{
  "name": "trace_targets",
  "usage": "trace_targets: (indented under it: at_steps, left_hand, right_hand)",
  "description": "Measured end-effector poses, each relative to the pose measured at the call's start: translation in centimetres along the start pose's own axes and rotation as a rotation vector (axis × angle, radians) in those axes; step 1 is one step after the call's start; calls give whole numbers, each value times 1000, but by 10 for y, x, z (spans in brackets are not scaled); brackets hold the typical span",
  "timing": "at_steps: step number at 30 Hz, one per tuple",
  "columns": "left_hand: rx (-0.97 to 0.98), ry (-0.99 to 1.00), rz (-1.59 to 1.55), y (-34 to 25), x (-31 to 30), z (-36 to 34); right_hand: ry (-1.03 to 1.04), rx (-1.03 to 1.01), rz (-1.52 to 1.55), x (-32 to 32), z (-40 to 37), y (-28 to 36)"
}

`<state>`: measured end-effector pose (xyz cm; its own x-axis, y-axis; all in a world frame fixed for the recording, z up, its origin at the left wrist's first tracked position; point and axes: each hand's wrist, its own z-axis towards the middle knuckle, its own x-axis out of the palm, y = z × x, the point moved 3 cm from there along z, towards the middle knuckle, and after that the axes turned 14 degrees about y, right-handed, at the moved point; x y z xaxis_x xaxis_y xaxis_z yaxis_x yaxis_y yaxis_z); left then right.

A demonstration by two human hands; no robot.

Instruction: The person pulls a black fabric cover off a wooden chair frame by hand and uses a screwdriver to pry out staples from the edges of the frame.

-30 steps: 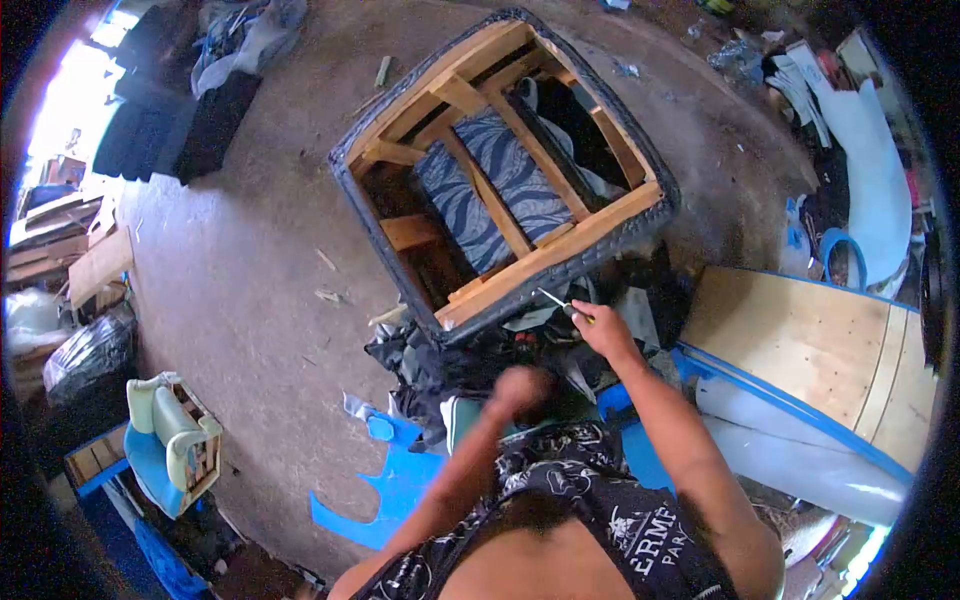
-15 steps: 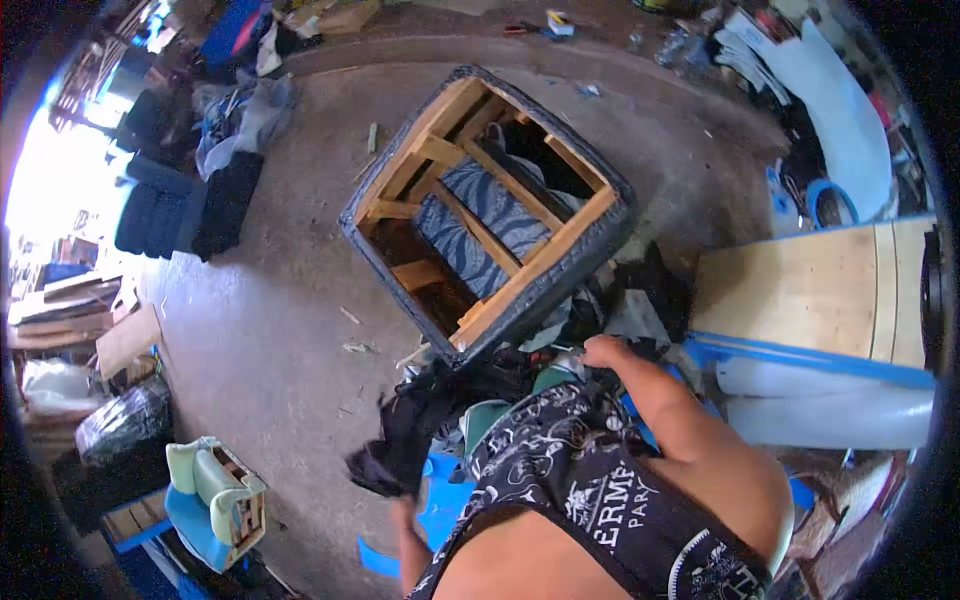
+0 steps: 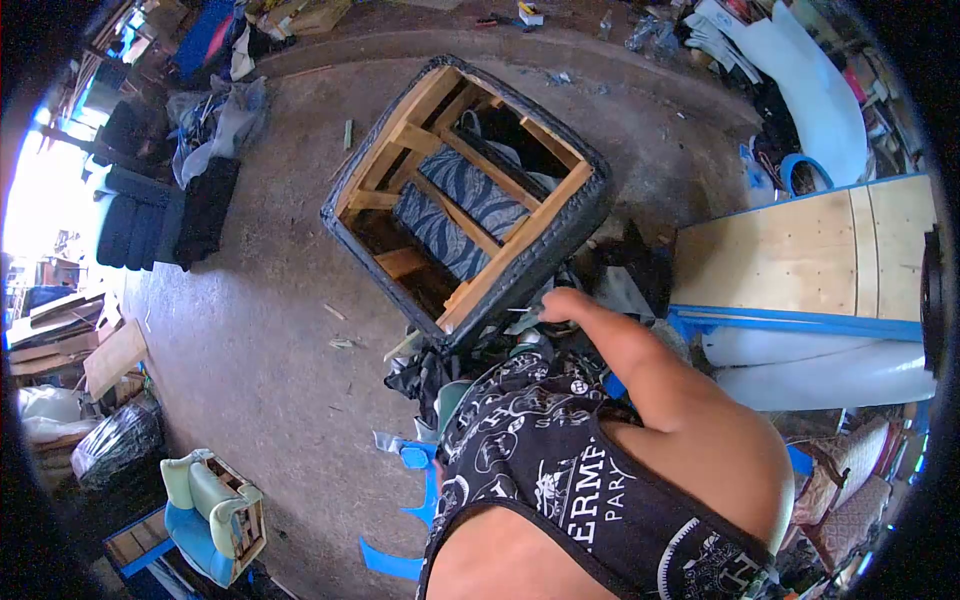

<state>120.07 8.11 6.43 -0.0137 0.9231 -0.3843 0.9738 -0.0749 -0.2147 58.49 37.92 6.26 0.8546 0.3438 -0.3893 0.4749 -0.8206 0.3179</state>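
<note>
My right hand [image 3: 563,305] is closed beside the lower edge of an upturned upholstered seat frame [image 3: 572,205]. A thin, light-coloured shaft [image 3: 521,310] pokes out of the fist; the rest of it is hidden. The frame has bare wooden slats, dark quilted sides and blue-grey patterned fabric [image 3: 448,200] inside. Only a sliver near my left hand [image 3: 439,472] shows beside my shirt, its fingers hidden. Crumpled dark cloth [image 3: 408,380] lies between the frame and my body, and a blue plastic piece [image 3: 425,490] is at my left side.
A wooden panel with blue edging [image 3: 770,262] lies on the right, white rolled sheets [image 3: 820,380] below it. A small green and blue armchair [image 3: 205,510] stands at lower left. Dark cushions [image 3: 140,220] and wood scraps [image 3: 65,330] line the left side of the concrete floor [image 3: 270,330].
My left hand has drawn back against my body, and the black cloth it held up has dropped away. My right hand has moved up and left along the frame's edge.
</note>
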Motion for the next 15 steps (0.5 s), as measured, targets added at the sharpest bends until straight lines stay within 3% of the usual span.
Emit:
trace_targets:
  at_steps: [5,8,12,15]
  left_hand:
    - [3,64,-138,-15,-6,6]
    - [6,85,-259,-22,-10,7]
    - [73,117,-396,-57,-51,37]
    - [117,170,-477,-63,-90,80]
  right_hand:
    - [-90,-79,130,-2,-3,26]
    - [-16,-87,88,11,-20,33]
    - [76,97,-29,63,-10,3]
    - [77,229,33,73,-43,13]
